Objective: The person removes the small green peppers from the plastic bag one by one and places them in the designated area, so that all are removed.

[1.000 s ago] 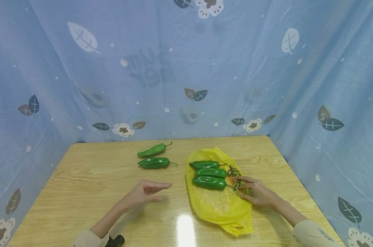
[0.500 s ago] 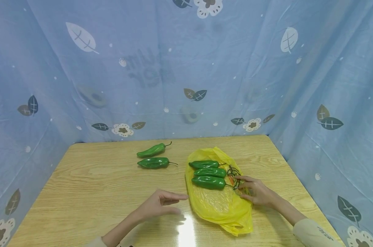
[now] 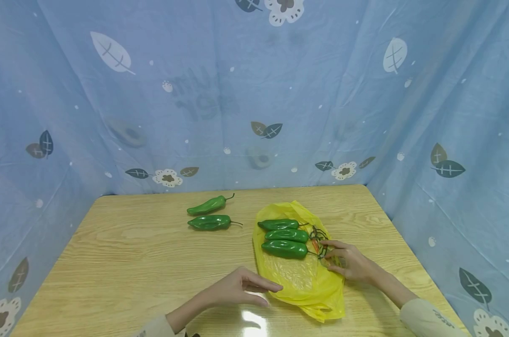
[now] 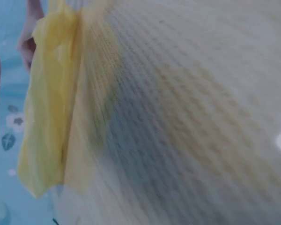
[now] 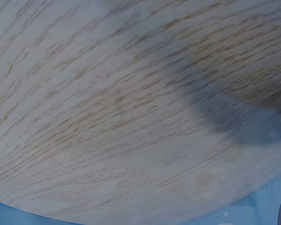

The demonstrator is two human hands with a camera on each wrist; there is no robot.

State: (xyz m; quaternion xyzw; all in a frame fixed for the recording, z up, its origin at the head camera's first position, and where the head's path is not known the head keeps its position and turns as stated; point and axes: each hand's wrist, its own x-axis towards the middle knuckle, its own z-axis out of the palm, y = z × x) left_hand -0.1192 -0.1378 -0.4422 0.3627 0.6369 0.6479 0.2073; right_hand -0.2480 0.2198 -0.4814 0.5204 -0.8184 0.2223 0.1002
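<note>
A yellow plastic bag (image 3: 298,276) lies flat on the wooden table (image 3: 124,262), and three green peppers (image 3: 285,248) rest side by side on its far half. My left hand (image 3: 243,290) hovers with straight fingers at the bag's near left edge. My right hand (image 3: 349,262) rests on the bag's right side, its fingers at the pepper stems (image 3: 317,241). Two more green peppers (image 3: 210,222) lie on bare wood to the left. The left wrist view shows the yellow bag (image 4: 49,108) blurred beside the wood; the right wrist view shows only wood grain.
Blue cloth with leaf and flower prints (image 3: 254,93) walls in the table on three sides. The table's right edge (image 3: 399,234) runs close to the bag.
My left hand has slid right across the table to the bag's left edge. The right hand, bag and peppers have stayed put.
</note>
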